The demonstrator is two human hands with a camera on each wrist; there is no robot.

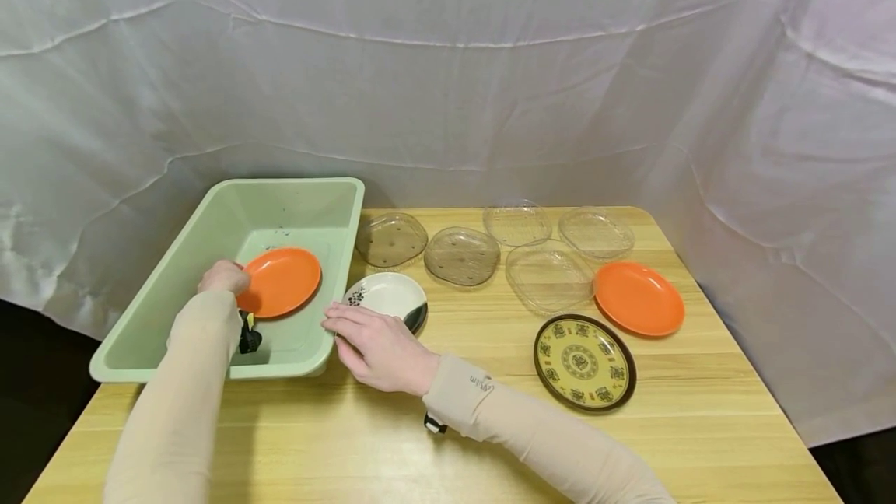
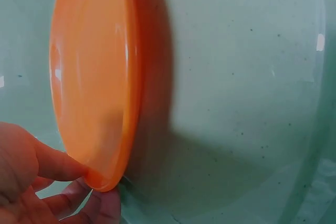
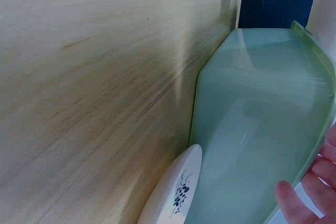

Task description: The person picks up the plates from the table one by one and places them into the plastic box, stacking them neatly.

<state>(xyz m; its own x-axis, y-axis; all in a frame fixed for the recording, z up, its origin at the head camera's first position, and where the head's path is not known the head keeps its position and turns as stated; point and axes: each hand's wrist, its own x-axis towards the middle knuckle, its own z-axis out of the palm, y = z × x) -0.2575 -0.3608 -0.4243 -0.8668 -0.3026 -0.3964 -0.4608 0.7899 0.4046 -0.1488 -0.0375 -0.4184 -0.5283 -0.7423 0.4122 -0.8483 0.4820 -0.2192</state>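
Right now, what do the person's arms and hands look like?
The left sleeve and right sleeve are beige; dark lettering marks the right one near the cuff. The left wrist device and right wrist device look mostly black. The left hand and right hand are gloveless.

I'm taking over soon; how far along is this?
In hand: the left hand pinches an orange plate, the only one seen in the green tub; the right hand holds the tub's rim. The table holds five see-through plates, a white plate, a yellow plate and another orange plate. If emptying, those are done and only the held plate is left; if filling, they're what's left. I can't tell which.
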